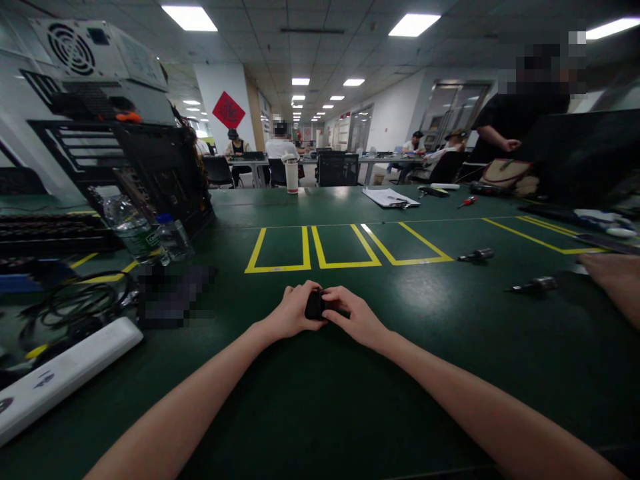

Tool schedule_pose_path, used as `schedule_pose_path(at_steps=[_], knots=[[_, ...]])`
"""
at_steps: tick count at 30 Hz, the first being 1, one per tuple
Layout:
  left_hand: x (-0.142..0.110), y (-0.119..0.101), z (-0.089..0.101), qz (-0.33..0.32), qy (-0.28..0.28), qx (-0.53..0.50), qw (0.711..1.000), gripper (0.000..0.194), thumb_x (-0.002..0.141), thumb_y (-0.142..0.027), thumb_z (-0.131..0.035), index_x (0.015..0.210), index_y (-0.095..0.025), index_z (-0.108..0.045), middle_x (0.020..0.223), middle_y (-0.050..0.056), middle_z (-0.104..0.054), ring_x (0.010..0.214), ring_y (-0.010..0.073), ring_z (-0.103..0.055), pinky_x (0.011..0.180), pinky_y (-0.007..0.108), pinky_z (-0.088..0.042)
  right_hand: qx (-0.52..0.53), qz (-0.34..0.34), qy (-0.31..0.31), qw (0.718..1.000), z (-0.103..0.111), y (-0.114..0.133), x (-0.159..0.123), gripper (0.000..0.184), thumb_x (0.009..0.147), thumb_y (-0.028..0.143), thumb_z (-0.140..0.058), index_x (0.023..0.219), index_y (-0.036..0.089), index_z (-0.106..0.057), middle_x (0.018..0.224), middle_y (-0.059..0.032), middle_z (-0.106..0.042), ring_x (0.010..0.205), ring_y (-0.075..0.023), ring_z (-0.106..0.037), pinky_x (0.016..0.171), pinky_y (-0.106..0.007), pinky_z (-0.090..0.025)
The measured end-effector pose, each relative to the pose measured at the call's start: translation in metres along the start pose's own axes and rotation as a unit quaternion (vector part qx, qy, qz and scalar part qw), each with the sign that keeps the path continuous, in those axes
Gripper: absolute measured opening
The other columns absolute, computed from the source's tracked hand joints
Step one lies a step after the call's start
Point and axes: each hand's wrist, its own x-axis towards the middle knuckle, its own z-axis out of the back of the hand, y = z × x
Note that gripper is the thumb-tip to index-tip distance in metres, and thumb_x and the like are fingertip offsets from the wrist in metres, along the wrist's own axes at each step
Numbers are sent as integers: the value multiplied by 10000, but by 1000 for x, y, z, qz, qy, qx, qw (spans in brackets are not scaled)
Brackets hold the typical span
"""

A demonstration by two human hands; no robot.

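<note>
Centre of the frame, my left hand (293, 312) grips a small black object (314, 305), while my right hand (359, 319) pinches its right edge. It's in hand, not released (anything finished? I can't tell), just below the yellow tape outlines (350, 265).

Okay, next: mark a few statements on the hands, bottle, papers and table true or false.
1. The left hand holds a small black object. True.
2. The blue-capped bottle stands right of the hands. False: the blue-capped bottle is on their left.
3. The papers lie beyond the yellow outlines ahead. True.
4. The tabletop is white. False: the tabletop is dark green.
</note>
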Motion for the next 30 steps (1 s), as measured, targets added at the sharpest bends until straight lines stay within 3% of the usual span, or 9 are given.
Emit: schedule_pose_path(at_steps=[7, 13, 16, 24, 26, 30], knots=[[-1, 0, 1, 19, 4, -19, 1000, 519, 651, -340, -652, 1078, -224, -380, 1020, 26, -500, 923, 221, -481, 809, 344, -327, -81, 21, -7, 996, 1, 6, -3, 394, 753, 120, -525, 1113, 234, -410, 1119, -44, -445, 1062, -192, -456, 934, -414, -393], [0, 2, 4, 41, 24, -23, 999, 531, 655, -382, -639, 1090, -233, -373, 1049, 34, -486, 957, 230, -464, 849, 384, -318, -126, 38, -12, 991, -3, 6, -5, 299, 744, 88, -492, 1013, 207, -435, 1180, -55, -389, 1105, -190, -420, 926, -387, -404], [2, 6, 5, 72, 43, -18, 996, 512, 646, -423, -636, 1062, -238, -400, 1037, 36, -487, 971, 240, -451, 845, 404, -328, -149, 10, -30, 988, -5, 4, -6, 248, 740, 83, -465, 958, 197, -438, 1145, -63, -403, 1053, -203, -460, 886, -391, -435], [6, 13, 4, 102, 62, -12, 993, 529, 637, -511, -610, 1053, -238, -428, 1044, 45, -476, 973, 248, -445, 831, 417, -352, -175, -83, -96, 976, -1, -5, -7, 455, 710, 5, -364, 1122, 195, -387, 1144, -76, -427, 1048, -216, -470, 896, -381, -423], [7, 12, 3, 102, 62, -9, 993, 529, 637, -510, -609, 1052, -237, -430, 1043, 47, -479, 974, 252, -447, 828, 419, -354, -168, -85, -87, 978, 0, -4, -8, 429, 750, 45, -366, 1151, 196, -376, 1148, -67, -441, 1040, -200, -477, 893, -373, -420], [7, 11, 2, 100, 58, -2, 993, 498, 642, -475, -613, 1040, -233, -437, 1037, 47, -488, 977, 254, -453, 832, 416, -353, -189, -58, -5, 980, -1, 1, -10, 355, 796, 263, -475, 1142, 192, -434, 1125, -69, -496, 1048, -213, -467, 908, -395, -387]])
